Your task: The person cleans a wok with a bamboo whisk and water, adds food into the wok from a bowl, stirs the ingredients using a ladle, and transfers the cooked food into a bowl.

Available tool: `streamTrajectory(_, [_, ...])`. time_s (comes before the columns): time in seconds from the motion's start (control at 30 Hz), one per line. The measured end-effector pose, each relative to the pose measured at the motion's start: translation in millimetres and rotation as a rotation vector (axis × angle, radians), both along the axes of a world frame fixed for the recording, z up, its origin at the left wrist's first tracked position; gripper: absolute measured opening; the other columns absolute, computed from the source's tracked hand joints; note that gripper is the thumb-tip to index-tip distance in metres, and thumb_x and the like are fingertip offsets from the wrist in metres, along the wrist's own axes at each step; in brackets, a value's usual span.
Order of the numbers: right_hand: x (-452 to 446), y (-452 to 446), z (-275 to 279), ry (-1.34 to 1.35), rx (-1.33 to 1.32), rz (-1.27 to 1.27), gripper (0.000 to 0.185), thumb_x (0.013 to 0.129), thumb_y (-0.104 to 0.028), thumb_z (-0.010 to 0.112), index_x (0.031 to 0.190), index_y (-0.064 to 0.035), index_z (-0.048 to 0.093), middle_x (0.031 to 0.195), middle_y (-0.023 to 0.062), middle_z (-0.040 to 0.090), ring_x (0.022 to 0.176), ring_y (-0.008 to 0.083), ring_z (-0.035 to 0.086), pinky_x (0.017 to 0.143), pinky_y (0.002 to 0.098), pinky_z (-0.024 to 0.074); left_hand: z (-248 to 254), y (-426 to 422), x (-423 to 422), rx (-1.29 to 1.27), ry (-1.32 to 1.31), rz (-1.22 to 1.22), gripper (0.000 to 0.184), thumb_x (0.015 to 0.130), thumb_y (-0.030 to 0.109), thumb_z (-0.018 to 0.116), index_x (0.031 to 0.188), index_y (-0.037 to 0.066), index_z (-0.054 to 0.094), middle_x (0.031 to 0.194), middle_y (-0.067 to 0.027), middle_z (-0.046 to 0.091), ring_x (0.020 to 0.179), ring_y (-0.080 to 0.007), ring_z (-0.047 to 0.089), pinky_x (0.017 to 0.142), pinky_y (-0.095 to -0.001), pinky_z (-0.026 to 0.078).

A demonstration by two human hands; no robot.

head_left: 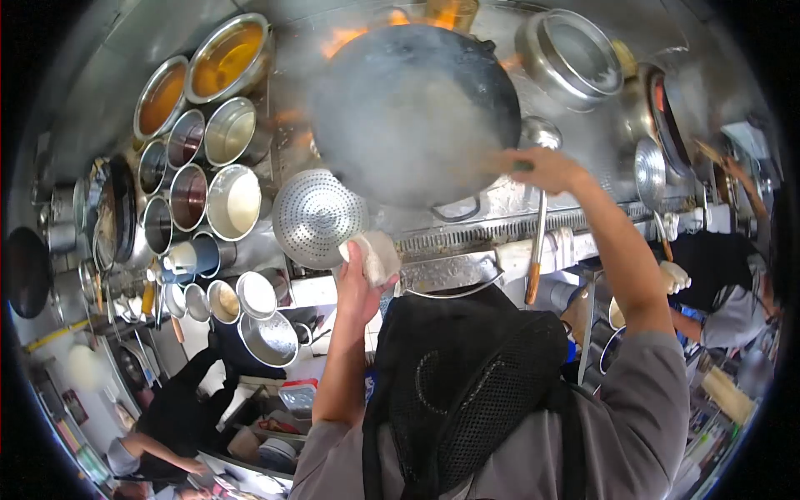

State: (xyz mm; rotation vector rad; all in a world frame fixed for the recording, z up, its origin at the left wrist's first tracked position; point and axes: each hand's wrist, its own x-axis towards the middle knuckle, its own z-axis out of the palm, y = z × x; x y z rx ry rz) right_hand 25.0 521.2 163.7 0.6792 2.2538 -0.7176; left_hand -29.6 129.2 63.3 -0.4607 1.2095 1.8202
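Note:
A large dark wok (408,108) stands over orange flames, its inside mostly veiled by steam. My right hand (546,169) is closed at the wok's right edge on a thin brush-like tool with a green part; its far end fades into the steam. My left hand (357,287) grips a folded white cloth (377,257), just below a round perforated strainer (320,218). To the right of the wok lies a ladle (540,225) with a wooden handle end, near my right forearm and not held.
Steel pots with orange liquid (227,60) and several containers (233,200) stand left. A stacked steel pot (582,57) is at upper right, with another strainer (650,173) beyond. One co-worker (179,425) is at lower left, another (717,283) at right.

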Motion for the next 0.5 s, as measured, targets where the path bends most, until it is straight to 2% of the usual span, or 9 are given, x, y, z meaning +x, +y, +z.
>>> streamTrajectory(0.03, [15, 24, -2, 0.151, 0.136, 0.005, 0.057, 0.090, -0.036, 0.065, 0.142, -0.0177, 0.052, 0.079, 0.0125, 0.068, 0.055, 0.0230, 0.063, 0.059, 0.0363, 0.0534, -1, 11, -1, 0.013, -0.033, -0.025, 0.062, 0.102, 0.054, 0.042, 0.144, 0.008, 0.039, 0.133, -0.0124, 0.055, 0.125, -0.0298, 0.052, 0.096, -0.0515, 0.047])
streamTrajectory(0.07, [35, 40, -4, 0.161, 0.144, -0.009, 0.057, 0.090, -0.036, 0.065, 0.142, -0.0177, 0.052, 0.079, 0.0125, 0.068, 0.055, 0.0230, 0.063, 0.059, 0.0363, 0.0534, -1, 26, 0, 0.020, -0.022, -0.039, 0.062, 0.102, 0.054, 0.042, 0.144, 0.008, 0.039, 0.133, -0.0124, 0.055, 0.125, -0.0298, 0.052, 0.096, -0.0515, 0.047])
streamTrajectory(0.13, [66, 64, -3, 0.400, 0.034, -0.361, 0.060, 0.091, -0.034, 0.068, 0.143, -0.0113, 0.050, 0.080, 0.0093, 0.066, 0.056, 0.0150, 0.059, 0.058, 0.0300, 0.0495, 0, 61, 4, 0.135, -0.112, -0.057, 0.062, 0.100, 0.054, 0.046, 0.141, 0.008, 0.041, 0.131, -0.0133, 0.055, 0.125, -0.0305, 0.051, 0.097, -0.0523, 0.047])
streamTrajectory(0.17, [85, 70, -9, 0.415, 0.041, -0.358, 0.060, 0.091, -0.034, 0.068, 0.143, -0.0113, 0.050, 0.080, 0.0093, 0.066, 0.056, 0.0150, 0.059, 0.058, 0.0300, 0.0495, -2, 83, 6, 0.144, -0.098, -0.057, 0.062, 0.100, 0.054, 0.046, 0.141, 0.008, 0.041, 0.131, -0.0133, 0.055, 0.125, -0.0305, 0.051, 0.097, -0.0523, 0.047])
streamTrajectory(0.3, [193, 50, -75, 0.998, 0.107, -0.658, 0.078, 0.086, -0.023, 0.077, 0.149, -0.0018, 0.038, 0.093, 0.0083, 0.070, 0.078, 0.0086, 0.059, 0.068, 0.0258, 0.0500, -55, 150, 13, 0.206, -0.106, 0.011, 0.031, 0.096, 0.028, 0.059, 0.119, 0.008, 0.052, 0.110, -0.0106, 0.061, 0.103, -0.0278, 0.061, 0.082, -0.0463, 0.052])
streamTrajectory(0.33, [222, 44, -89, 0.937, 0.146, -0.693, 0.083, 0.084, -0.023, 0.079, 0.150, -0.0011, 0.034, 0.099, 0.0124, 0.070, 0.082, 0.0120, 0.061, 0.075, 0.0271, 0.0512, -67, 160, 13, 0.180, -0.095, 0.081, 0.021, 0.093, 0.018, 0.062, 0.110, 0.009, 0.056, 0.102, -0.0089, 0.063, 0.094, -0.0260, 0.063, 0.076, -0.0435, 0.053])
streamTrajectory(0.37, [233, 24, -70, 0.622, 0.002, -0.960, 0.090, 0.082, -0.026, 0.081, 0.152, -0.0016, 0.030, 0.107, 0.0169, 0.068, 0.090, 0.0187, 0.063, 0.083, 0.0315, 0.0516, -69, 165, 14, 0.191, -0.077, 0.092, 0.021, 0.093, 0.018, 0.062, 0.110, 0.009, 0.056, 0.102, -0.0089, 0.063, 0.094, -0.0260, 0.063, 0.076, -0.0435, 0.053])
streamTrajectory(0.43, [304, 42, -168, 0.647, 0.188, -0.831, 0.100, 0.076, -0.026, 0.083, 0.153, -0.0003, 0.026, 0.114, 0.0214, 0.065, 0.100, 0.0289, 0.063, 0.092, 0.0374, 0.0495, -70, 160, 20, 0.239, 0.016, 0.197, 0.016, 0.086, 0.007, 0.062, 0.101, 0.010, 0.058, 0.092, -0.0057, 0.063, 0.083, -0.0220, 0.063, 0.066, -0.0396, 0.051])
streamTrajectory(0.5, [330, 41, -192, 0.580, 0.005, -1.069, 0.099, 0.077, -0.017, 0.080, 0.154, -0.0010, 0.021, 0.096, 0.0161, 0.065, 0.074, 0.0242, 0.063, 0.064, 0.0355, 0.0539, -76, 150, 21, 0.253, 0.057, 0.201, 0.015, 0.085, 0.008, 0.063, 0.099, 0.011, 0.058, 0.091, -0.0051, 0.063, 0.082, -0.0209, 0.062, 0.066, -0.0385, 0.050])
